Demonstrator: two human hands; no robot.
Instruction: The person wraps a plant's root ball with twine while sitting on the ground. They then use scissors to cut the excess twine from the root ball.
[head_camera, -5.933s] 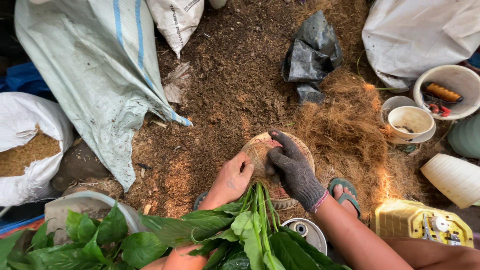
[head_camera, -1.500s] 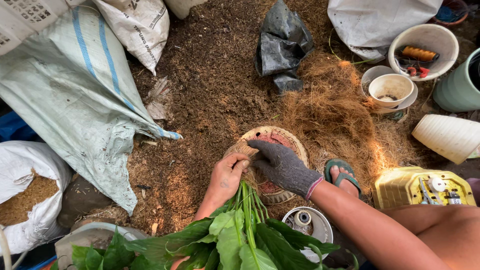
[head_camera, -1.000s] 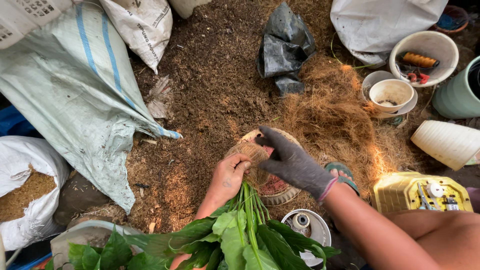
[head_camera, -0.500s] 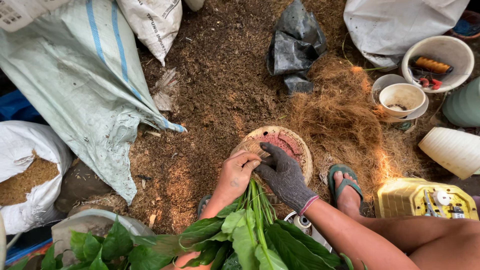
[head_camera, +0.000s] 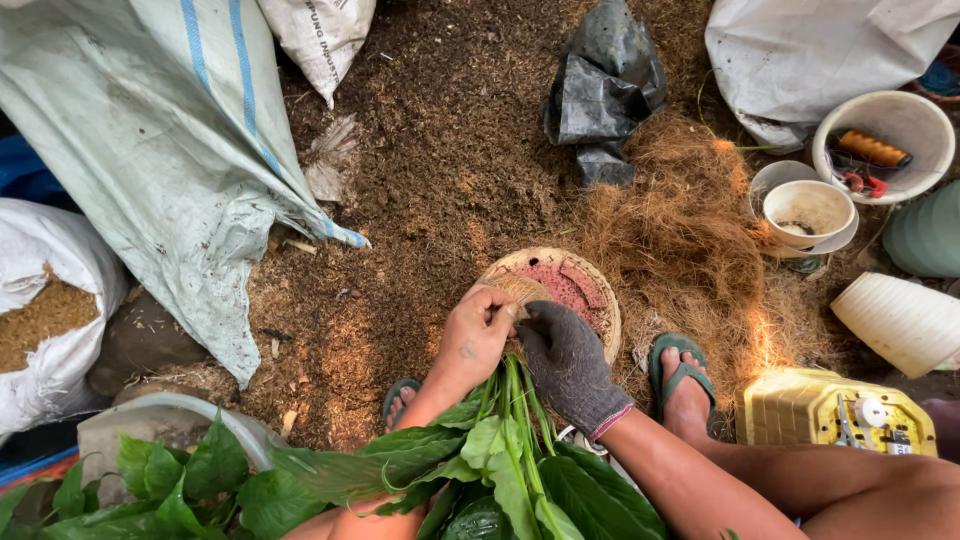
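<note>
While both hands closed on the plant (head_camera: 510, 440), the left hand (head_camera: 478, 335) and gloved right hand (head_camera: 570, 360) pressed coconut fibre (head_camera: 520, 290) around its base over the pot (head_camera: 590, 295). Wrapping seemed under way; next, a firm, even squeeze was probably needed.

Bare ground (head_camera: 440, 150) strewn with brown husk; woven sacks (head_camera: 170, 150) lean left; a sunlit patch at right.
</note>
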